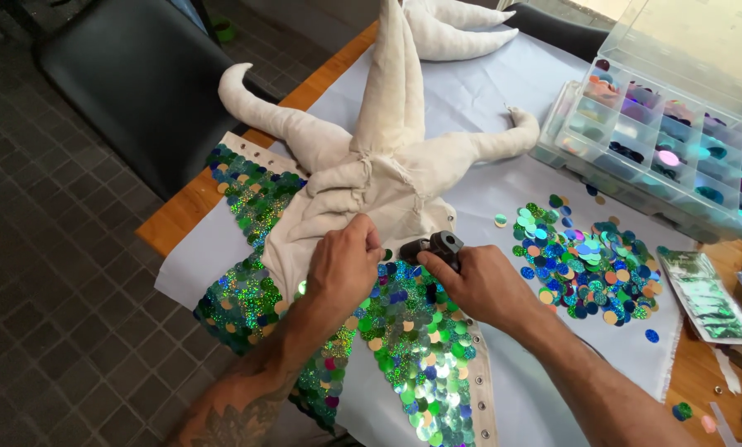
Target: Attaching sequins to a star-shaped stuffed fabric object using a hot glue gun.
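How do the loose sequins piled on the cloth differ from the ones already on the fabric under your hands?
The loose sequin pile lies scattered and jumbled to the right of the right hand, while the sequins on the fabric overlap in dense, scale-like bands. The pile mixes blue, green, orange and pink; the fabric sequins are mostly green, with some blue near the black tool. Both are round, shiny, holographic discs.
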